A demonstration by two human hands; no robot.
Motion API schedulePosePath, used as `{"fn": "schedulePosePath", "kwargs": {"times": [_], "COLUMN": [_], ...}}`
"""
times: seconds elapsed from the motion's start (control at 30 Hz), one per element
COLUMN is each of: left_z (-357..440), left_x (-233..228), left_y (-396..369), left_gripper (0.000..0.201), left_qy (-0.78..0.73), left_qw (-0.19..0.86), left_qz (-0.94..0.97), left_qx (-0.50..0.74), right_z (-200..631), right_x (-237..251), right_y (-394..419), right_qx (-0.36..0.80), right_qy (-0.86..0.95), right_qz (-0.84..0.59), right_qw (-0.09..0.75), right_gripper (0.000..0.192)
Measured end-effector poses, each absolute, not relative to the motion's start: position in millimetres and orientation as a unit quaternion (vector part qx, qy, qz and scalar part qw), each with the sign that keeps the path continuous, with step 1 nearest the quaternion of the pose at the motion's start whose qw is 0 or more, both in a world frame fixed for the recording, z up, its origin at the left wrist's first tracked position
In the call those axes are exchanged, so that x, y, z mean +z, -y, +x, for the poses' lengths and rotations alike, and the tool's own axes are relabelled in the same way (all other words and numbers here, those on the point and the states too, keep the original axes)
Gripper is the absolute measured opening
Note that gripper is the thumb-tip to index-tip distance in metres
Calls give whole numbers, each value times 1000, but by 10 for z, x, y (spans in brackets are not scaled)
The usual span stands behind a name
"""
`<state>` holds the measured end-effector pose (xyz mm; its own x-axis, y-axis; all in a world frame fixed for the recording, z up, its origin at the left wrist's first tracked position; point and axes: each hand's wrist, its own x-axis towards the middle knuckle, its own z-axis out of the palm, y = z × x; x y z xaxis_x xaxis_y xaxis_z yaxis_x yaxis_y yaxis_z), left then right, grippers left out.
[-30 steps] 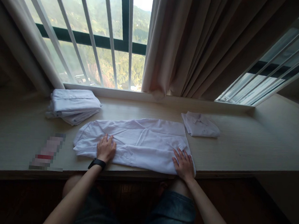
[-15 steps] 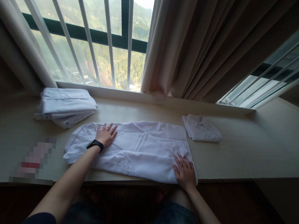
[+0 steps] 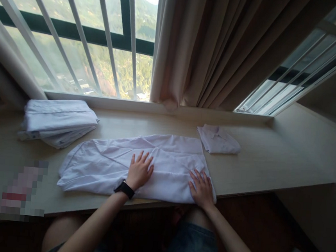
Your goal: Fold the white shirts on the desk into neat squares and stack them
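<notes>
A white shirt [image 3: 106, 163], folded into a long strip, lies along the front of the wooden ledge [image 3: 259, 161]. My left hand [image 3: 139, 171], with a black watch [image 3: 124, 189] at the wrist, rests palm down on the middle of the cloth, fingers spread. Near the strip's right end, my right hand [image 3: 202, 189] also lies flat with its fingers apart. Small creases run across the fabric between and left of the hands. Neither hand grips anything.
A stack of folded white garments [image 3: 59, 118] sits at the back left. One small folded white shirt [image 3: 218, 140] with a collar lies at the back right. A blurred-out item [image 3: 21, 187] is at the front left. Barred windows and a curtain [image 3: 189, 45] stand behind.
My left hand has slid to the right across the cloth, from its left part to the middle. My right hand stays at the right end. The view has turned slightly right.
</notes>
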<state>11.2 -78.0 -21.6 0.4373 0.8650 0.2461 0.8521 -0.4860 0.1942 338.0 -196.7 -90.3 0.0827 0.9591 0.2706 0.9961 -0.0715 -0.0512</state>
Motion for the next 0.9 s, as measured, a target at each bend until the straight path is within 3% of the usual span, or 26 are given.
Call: {"fn": "schedulePosePath", "kwargs": {"times": [0.2, 0.33, 0.47, 0.83, 0.9], "left_z": [367, 335, 342, 349, 353], "left_x": [-474, -511, -518, -506, -502], "left_y": [1246, 1223, 1213, 1221, 1219], "left_gripper": [45, 48, 50, 45, 47], "left_qy": [-492, -497, -498, -509, -511], "left_qw": [48, 41, 30, 43, 45], "left_qz": [852, 848, 846, 838, 836], "left_qx": [175, 178, 188, 195, 194], "right_z": [3086, 2712, 2577, 2930, 3143], "right_x": [-653, -501, -454, -383, -305], "right_y": [1232, 657, 432, 197, -11], "right_qx": [8, 93, 146, 115, 90], "right_qy": [670, 660, 659, 667, 661], "right_qz": [-700, -718, -724, -726, -734], "right_qw": [246, 199, 143, 123, 128], "right_gripper": [39, 38, 24, 19, 29]}}
